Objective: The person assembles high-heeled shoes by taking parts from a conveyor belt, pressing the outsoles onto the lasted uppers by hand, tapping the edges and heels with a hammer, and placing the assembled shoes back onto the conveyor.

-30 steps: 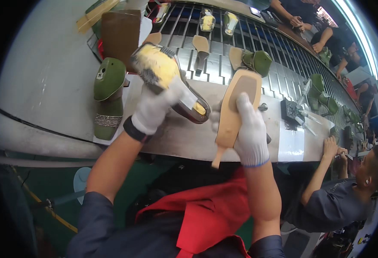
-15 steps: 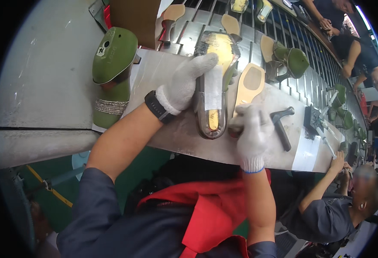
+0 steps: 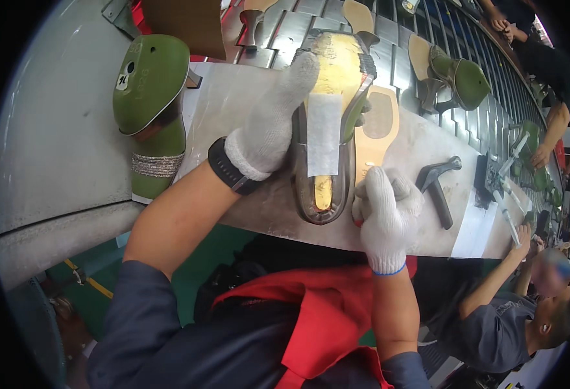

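My left hand (image 3: 273,117), in a white knit glove, grips the side of a shoe (image 3: 296,175) that lies sole up, its thumb along the upper edge. Yellow material shows on the shoe's underside, with a pale rectangular strip (image 3: 324,133) down its middle. My right hand (image 3: 390,217), also gloved, is closed just right of the shoe's lower end; whatever lies in its fingers is hidden, apart from a bit of red by the fingertips. Beyond that hand rests a tan insole (image 3: 377,123). A hammer (image 3: 435,191) lies to its right.
A green shoe last (image 3: 148,84) with a glittery strap stands at left. On the slatted metal conveyor (image 3: 395,58) are a green heeled shoe (image 3: 470,84) and tan insoles (image 3: 359,16). A clamp-like fixture (image 3: 489,178) sits at right, near a co-worker (image 3: 499,324).
My right hand has drawn back slightly from the insole, its fingers curling. My left hand still holds the shoe. The view has shifted a little.
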Demonstrator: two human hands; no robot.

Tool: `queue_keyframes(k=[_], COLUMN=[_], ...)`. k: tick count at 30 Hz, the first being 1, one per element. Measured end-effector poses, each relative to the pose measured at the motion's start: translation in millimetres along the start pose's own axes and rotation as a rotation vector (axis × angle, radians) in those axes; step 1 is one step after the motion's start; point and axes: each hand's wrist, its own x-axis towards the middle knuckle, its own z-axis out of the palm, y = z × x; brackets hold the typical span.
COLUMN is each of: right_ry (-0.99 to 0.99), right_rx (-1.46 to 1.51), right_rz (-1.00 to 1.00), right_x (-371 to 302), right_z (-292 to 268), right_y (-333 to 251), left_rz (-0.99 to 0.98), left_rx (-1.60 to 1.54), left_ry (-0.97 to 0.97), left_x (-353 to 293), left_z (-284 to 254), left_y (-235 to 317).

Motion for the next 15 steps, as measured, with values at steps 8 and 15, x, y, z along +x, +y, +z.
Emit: queue_keyframes(k=[8, 15], right_ry=[0.234, 0.13], right_rx=[-0.676, 0.194], right_rz=[-0.688, -0.055], right_x=[-7, -150], right_z=[-9, -59], right_y=[23, 39], left_rz=[-0.04, 0.017], left_rx=[-0.103, 0.0], left_ry=[-0.073, -0.053], left_x=[0, -3], left_z=[-1, 0], left_y=[-8, -2])
